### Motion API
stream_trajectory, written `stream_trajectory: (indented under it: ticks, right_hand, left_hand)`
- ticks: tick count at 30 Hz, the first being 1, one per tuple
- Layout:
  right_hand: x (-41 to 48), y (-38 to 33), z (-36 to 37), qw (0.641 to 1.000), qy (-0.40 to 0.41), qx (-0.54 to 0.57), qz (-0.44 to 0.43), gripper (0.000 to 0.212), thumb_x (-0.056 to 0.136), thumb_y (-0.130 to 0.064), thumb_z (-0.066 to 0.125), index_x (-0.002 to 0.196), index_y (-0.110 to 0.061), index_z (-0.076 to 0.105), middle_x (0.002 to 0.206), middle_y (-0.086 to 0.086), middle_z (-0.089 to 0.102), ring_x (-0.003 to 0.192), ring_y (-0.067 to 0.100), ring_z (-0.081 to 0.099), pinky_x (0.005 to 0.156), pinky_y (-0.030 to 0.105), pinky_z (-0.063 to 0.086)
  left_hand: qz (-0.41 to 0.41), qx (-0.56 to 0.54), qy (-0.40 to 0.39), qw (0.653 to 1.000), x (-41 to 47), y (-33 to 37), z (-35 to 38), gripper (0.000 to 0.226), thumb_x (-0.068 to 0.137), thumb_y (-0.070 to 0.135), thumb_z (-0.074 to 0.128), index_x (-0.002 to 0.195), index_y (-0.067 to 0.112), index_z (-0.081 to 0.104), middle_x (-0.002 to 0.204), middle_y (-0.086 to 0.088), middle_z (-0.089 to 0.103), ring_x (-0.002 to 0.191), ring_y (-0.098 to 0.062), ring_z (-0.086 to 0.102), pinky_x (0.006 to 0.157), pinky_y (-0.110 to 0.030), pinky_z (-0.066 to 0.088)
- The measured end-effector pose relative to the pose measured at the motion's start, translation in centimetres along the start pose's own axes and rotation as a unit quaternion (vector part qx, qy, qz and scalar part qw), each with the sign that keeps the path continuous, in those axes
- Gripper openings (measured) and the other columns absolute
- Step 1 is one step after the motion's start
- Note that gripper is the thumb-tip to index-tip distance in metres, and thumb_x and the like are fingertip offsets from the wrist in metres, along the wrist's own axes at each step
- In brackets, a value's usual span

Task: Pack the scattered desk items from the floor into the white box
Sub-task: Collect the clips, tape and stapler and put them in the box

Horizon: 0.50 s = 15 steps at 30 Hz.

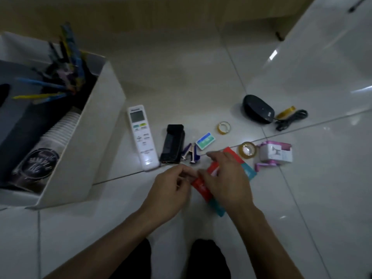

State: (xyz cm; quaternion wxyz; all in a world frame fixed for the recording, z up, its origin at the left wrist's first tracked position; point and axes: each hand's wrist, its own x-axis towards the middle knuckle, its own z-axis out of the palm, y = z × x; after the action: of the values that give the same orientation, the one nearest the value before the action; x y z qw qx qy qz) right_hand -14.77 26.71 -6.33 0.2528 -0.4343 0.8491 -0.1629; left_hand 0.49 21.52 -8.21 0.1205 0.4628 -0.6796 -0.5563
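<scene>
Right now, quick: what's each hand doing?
Left hand: pinching the end of the red packet.
Right hand: over the same packet, grip cannot be told.

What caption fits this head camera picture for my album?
Left hand and right hand hold red-and-teal cards over the floor, near the remote and white box.

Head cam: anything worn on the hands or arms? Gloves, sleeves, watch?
No gloves on the left hand or right hand, and no watch or band at either wrist. Both forearms are uncovered to the frame edge; no sleeves in view. Rings: too blurred to tell.
</scene>
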Motion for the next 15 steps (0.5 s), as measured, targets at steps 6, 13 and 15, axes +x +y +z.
stream_trajectory:
  ticks: [6,13,15]
  right_hand:
    - [2.0,-1.9,2.9,0.997,-0.030,-0.013,-0.062,0.045,0.099,-0.027,0.058,0.142,-0.028,0.050,0.132,0.002,0.057,0.113,0.020,0.058,0.092,0.028,0.047]
    - [-0.2,-0.8,1.7,0.982,0.039,0.174,-0.062,0.026,0.091,-0.019,0.070,0.116,-0.024,0.074,0.106,-0.008,0.074,0.088,0.001,0.065,0.083,0.014,0.053]
    - [-0.9,-0.5,0.5,0.980,-0.080,0.164,-0.085,0.032,0.089,-0.020,0.072,0.119,-0.031,0.071,0.111,-0.015,0.073,0.096,-0.003,0.065,0.086,0.011,0.051]
  left_hand:
    - [-0.139,-0.091,0.018,0.986,0.8,-0.5,-0.2,0.022,0.096,0.009,0.052,0.100,0.024,0.067,0.097,0.002,0.075,0.089,-0.012,0.071,0.084,-0.032,0.056]
    - [-0.331,-0.521,-0.084,0.783,1.1,0.7,-1.3,0.039,0.098,0.040,0.051,0.122,0.012,0.063,0.122,-0.014,0.069,0.107,-0.034,0.069,0.098,-0.050,0.053]
    - [-0.324,-0.554,-0.090,0.761,1.5,1.0,-1.4,0.040,0.096,0.036,0.053,0.122,0.007,0.062,0.119,-0.017,0.070,0.104,-0.033,0.070,0.088,-0.045,0.058]
